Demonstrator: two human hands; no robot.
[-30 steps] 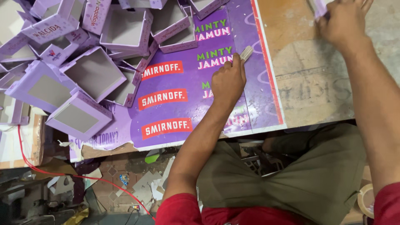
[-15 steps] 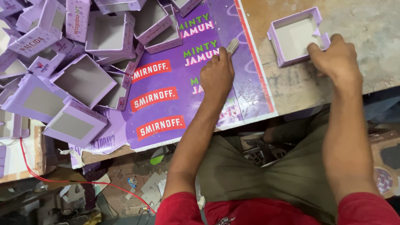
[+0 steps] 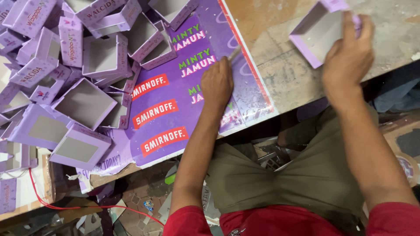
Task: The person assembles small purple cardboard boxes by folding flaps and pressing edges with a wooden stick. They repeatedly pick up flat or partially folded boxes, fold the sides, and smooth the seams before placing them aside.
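A shallow lilac tray-shaped box (image 3: 316, 32) is gripped by the right hand (image 3: 348, 57) at its near corner, fingers curled over the rim. The box is tilted, open side facing left, and is held over the bare worn part of the surface (image 3: 284, 74); whether its lower edge touches the surface cannot be told.

The left hand (image 3: 216, 83) is closed around a thin pale stick-like tool (image 3: 235, 53), only the tip of which is seen past the knuckles. The fist is rested on a purple printed sheet (image 3: 175, 109) that is laid flat on the surface, with red label patches and green-and-pink lettering on it. The sheet's red-bordered right edge is seen just right of the left hand.

A loose heap of matching lilac boxes (image 3: 83, 65) is piled to the left, partly on the sheet; most are open-side up, some tipped on their sides, grey-white inside. Two more are lying at the near left edge (image 3: 81, 146).

A red cable (image 3: 87, 205) is trailed across the cluttered floor below the surface edge. Olive trousers (image 3: 302, 179) and red sleeves (image 3: 188, 220) are seen at the bottom of the view.

The two hands are kept well apart.
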